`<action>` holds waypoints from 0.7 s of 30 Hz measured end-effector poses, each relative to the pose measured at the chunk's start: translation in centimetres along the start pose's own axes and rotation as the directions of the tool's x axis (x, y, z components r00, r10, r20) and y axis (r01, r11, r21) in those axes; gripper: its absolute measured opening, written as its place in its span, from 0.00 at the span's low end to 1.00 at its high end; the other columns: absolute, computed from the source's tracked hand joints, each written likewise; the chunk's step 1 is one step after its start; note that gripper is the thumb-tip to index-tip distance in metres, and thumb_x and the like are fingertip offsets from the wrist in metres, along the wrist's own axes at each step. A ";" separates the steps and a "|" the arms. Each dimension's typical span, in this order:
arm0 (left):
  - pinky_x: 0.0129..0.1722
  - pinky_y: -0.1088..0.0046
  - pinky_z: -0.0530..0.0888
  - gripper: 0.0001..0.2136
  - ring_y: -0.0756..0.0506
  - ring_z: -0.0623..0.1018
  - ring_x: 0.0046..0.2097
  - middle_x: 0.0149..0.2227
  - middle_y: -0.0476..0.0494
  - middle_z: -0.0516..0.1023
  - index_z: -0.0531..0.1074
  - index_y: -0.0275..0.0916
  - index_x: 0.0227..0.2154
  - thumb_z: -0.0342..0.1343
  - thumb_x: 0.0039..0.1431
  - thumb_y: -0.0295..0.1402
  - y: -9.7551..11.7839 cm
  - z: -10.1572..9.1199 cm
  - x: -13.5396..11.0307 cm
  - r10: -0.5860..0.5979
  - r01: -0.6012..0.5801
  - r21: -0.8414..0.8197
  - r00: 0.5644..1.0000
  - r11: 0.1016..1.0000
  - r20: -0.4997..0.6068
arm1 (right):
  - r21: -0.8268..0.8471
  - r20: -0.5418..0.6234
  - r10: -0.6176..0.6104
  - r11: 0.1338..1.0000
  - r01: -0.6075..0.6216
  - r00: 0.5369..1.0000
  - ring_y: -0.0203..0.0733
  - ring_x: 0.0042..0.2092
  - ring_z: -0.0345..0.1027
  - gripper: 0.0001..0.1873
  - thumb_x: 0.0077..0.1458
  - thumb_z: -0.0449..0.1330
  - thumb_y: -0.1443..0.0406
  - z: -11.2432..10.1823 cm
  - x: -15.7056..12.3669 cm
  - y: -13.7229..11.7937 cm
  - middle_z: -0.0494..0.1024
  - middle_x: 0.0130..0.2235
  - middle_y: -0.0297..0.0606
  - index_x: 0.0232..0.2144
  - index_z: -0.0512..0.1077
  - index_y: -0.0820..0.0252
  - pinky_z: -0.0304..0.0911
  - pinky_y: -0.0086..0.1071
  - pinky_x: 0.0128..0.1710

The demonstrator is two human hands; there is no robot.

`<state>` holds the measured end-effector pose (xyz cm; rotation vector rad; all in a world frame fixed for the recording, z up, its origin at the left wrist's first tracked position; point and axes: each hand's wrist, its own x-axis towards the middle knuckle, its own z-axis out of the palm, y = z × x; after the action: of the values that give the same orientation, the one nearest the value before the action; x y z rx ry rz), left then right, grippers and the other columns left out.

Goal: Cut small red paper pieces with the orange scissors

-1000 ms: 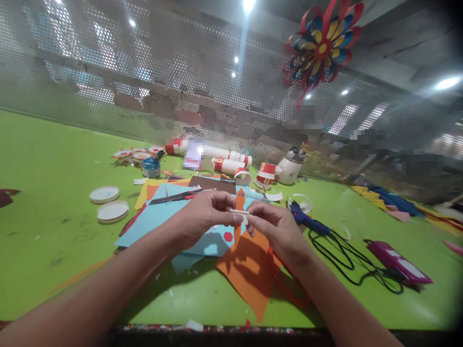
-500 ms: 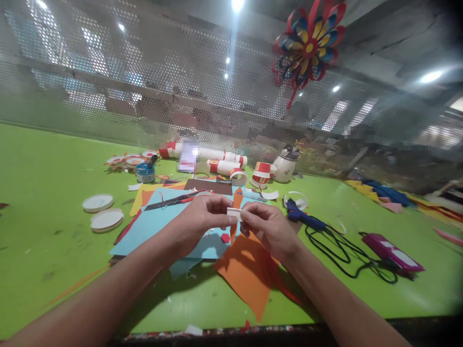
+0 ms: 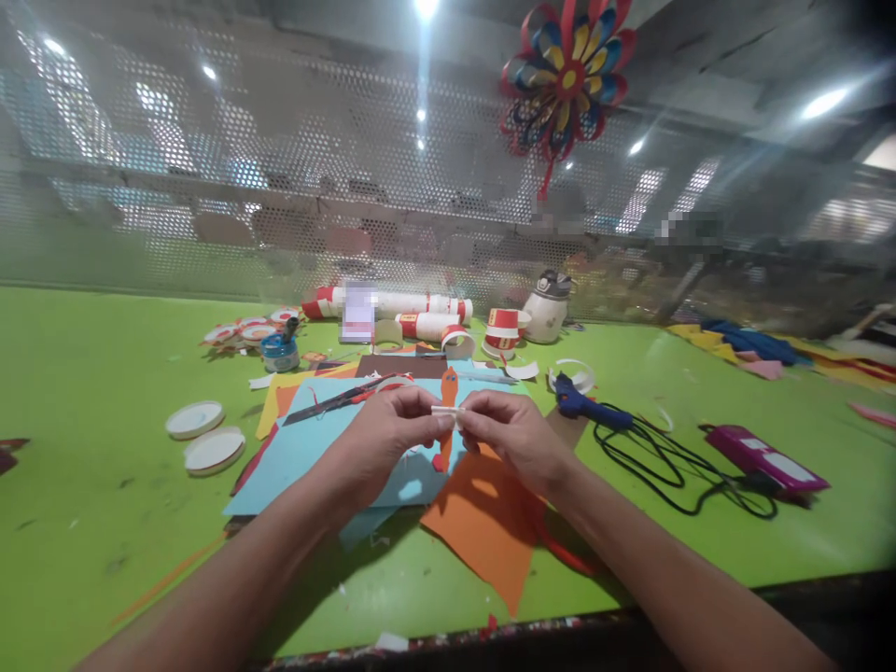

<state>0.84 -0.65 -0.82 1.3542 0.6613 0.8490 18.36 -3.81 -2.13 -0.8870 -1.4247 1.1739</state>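
Observation:
Between the fingertips of both hands is a small folded white paper piece point(image 3: 446, 412). My left hand point(image 3: 392, 434) pinches its left end. The right end is pinched by my right hand point(image 3: 508, 434). Just beneath and behind it lies an orange paper strip point(image 3: 449, 385) with small eyes drawn or stuck near its top. Light blue paper sheets point(image 3: 329, 448) spread under the hands, with a small red paper bit point(image 3: 439, 462) on them. Black-and-red scissors point(image 3: 336, 399) rest left of the hands. An orange paper sheet point(image 3: 483, 532) lies below my right hand.
To the right are a blue glue gun point(image 3: 592, 406) and a purple power strip point(image 3: 766, 459) with black cable. White lids point(image 3: 214, 451) and a blue jar point(image 3: 280, 353) stand left. Red-and-white paper cups point(image 3: 502, 332) and a white pot point(image 3: 546, 308) are at the back.
The white paper piece has tilted, so it now shows as a thinner strip between my fingers. Both hands keep their pinch. The camera view has shifted slightly.

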 end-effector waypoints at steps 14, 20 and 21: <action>0.23 0.75 0.57 0.10 0.53 0.63 0.22 0.18 0.53 0.69 0.68 0.37 0.17 0.64 0.42 0.33 0.1 0.3 0.2 -0.063 0.069 0.074 0.995 0.995 -0.082 | 0.004 -0.047 0.036 0.999 -0.036 0.998 0.32 0.24 0.61 0.08 0.51 0.63 0.62 0.4 -0.1 0.2 0.70 0.22 0.29 0.26 0.74 0.61 0.58 0.30 0.28; 0.25 0.75 0.58 0.10 0.53 0.63 0.23 0.18 0.53 0.68 0.68 0.36 0.17 0.63 0.43 0.32 -0.4 -0.1 0.4 -0.052 0.053 0.029 0.998 0.998 -0.048 | 0.055 -0.039 0.075 0.996 -0.073 0.996 0.32 0.25 0.62 0.08 0.51 0.63 0.62 0.3 0.1 0.8 0.70 0.22 0.29 0.27 0.73 0.61 0.58 0.30 0.28; 0.25 0.75 0.58 0.09 0.53 0.64 0.24 0.18 0.53 0.68 0.68 0.36 0.17 0.63 0.43 0.32 -0.5 -0.1 0.5 -0.054 0.055 0.022 0.998 0.998 -0.042 | 0.057 -0.040 0.076 0.996 -0.073 0.996 0.32 0.25 0.62 0.08 0.51 0.63 0.62 0.4 0.1 0.8 0.70 0.22 0.29 0.26 0.73 0.62 0.58 0.30 0.28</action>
<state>1.09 -0.21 -1.30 1.3369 0.7394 0.8297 17.93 -3.55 -2.87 -0.9276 -1.3290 1.2374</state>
